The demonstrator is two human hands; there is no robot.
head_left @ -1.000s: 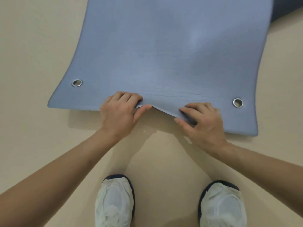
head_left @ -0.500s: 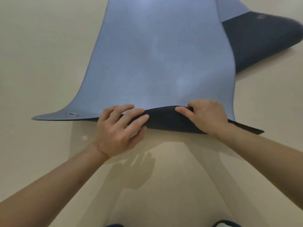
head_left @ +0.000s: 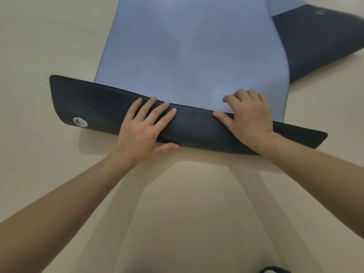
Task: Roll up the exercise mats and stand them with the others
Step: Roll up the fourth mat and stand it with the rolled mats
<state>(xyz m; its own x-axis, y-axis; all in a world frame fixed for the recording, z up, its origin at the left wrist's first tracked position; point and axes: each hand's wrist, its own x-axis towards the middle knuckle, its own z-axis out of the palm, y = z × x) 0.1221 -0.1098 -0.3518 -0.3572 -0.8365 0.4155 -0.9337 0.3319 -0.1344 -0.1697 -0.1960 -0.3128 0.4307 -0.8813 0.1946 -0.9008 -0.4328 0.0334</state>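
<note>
Two hands: both at the near end of the mat (head_left: 187,46).
Mat: blue, flat on the floor (head_left: 39,46), running away from the camera.
Flap (head_left: 94,103): near end turned over onto the blue, dark underside up, eyelet (head_left: 80,122) by its left corner.
Left hand (head_left: 141,131): flat, fingers spread, pressing the flap.
Right hand (head_left: 250,115): fingers curled over the flap's far edge, thumb on the dark side, gripping it.
Dark mat (head_left: 315,42): far right on the floor, beside the blue one.

You're in what looks like an exercise room: smooth beige floor (head_left: 39,46), a blue foam mat (head_left: 187,46) with a metal eyelet (head_left: 80,121) spread out, another mat (head_left: 315,42) lying beside it.
</note>
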